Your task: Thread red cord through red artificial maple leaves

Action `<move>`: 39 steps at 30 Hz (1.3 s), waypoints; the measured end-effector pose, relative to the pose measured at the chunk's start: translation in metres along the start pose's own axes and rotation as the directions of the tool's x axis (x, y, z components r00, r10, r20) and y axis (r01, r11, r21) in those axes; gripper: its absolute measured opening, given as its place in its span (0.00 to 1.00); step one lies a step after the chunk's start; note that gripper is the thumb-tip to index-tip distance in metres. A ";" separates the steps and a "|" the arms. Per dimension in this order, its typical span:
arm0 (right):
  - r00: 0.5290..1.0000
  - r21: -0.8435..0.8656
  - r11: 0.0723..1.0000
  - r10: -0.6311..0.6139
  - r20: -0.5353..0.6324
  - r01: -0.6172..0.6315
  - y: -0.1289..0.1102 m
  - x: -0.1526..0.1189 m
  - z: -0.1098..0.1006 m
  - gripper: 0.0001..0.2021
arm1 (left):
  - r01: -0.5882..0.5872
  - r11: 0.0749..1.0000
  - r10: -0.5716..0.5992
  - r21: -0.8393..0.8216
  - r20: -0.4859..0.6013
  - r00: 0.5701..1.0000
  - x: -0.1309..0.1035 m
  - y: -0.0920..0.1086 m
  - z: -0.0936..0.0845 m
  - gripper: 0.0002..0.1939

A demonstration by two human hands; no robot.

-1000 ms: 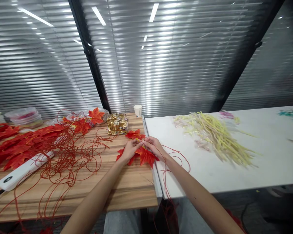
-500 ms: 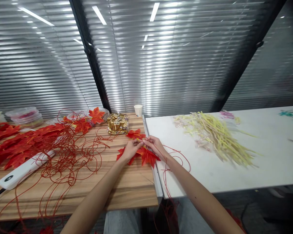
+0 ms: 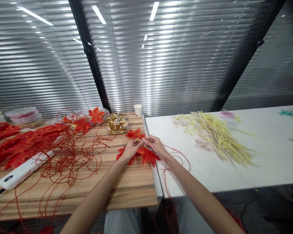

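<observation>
Near the seam between the two tables, my left hand (image 3: 131, 149) and my right hand (image 3: 155, 145) meet with their fingertips pinched close together. Between them runs a thin red cord (image 3: 175, 150), which loops out over the white table and hangs past its front edge. Red-orange artificial maple leaves (image 3: 149, 156) lie under and around both hands, and another leaf (image 3: 136, 134) shows just beyond the fingers. A bit of yellow shows at the fingertips. The exact point where the fingers grip is too small to make out.
Tangled red cord (image 3: 70, 152) covers the wooden table's left half, beside a white cord-fed device (image 3: 26, 169) and piled red leaves (image 3: 31, 143). Behind stand a gold foil packet (image 3: 117, 123), a paper cup (image 3: 138, 110) and plastic tubs (image 3: 25, 117). Yellow strips (image 3: 217, 139) lie on the white table (image 3: 271, 162).
</observation>
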State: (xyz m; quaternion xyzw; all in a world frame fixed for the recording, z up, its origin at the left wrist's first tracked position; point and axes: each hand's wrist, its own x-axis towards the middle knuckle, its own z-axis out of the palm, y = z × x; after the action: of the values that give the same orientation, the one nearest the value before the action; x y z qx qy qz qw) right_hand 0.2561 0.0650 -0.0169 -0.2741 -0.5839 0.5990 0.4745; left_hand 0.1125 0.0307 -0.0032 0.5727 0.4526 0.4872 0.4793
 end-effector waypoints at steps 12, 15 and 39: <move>1.000 -0.009 1.000 0.008 -0.002 -0.008 -0.003 -0.002 0.003 0.11 | -0.006 1.000 0.007 -0.025 0.026 1.000 0.000 0.000 0.000 0.16; 1.000 -0.017 1.000 0.007 0.006 -0.007 -0.003 -0.002 0.003 0.11 | 0.005 1.000 -0.005 0.001 0.022 1.000 0.000 0.001 0.000 0.16; 0.998 -0.027 0.998 0.058 0.019 -0.057 -0.011 -0.005 0.005 0.13 | -0.023 0.999 0.021 0.031 0.060 0.998 0.003 -0.005 -0.003 0.16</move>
State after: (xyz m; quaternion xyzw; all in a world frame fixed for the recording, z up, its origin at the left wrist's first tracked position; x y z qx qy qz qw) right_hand 0.2566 0.0575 -0.0068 -0.2912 -0.5884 0.6072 0.4477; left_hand 0.1100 0.0346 -0.0076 0.5994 0.4393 0.4678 0.4784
